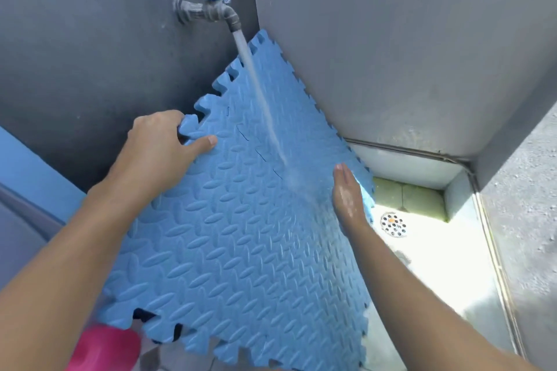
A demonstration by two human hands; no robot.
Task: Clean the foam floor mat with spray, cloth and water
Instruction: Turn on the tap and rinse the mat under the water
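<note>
A blue foam floor mat [241, 235] with a ridged pattern and jigsaw edges is held tilted under a wall tap [211, 6] with a blue lever. A stream of water [259, 99] runs from the tap onto the mat's upper middle. My left hand [159, 147] grips the mat's left edge, thumb on top and fingers behind. My right hand [348, 193] lies flat with straight fingers at the mat's right edge, wet, just right of where the water lands. A pink object [108, 349], blurred, sits at the bottom left below the mat.
Dark grey walls [391, 39] meet in a corner behind the mat. Below right lies a pale wet wash floor [437, 265] with a round metal drain [393, 224] and a greenish patch beside it. A grey ledge [527, 220] runs along the right.
</note>
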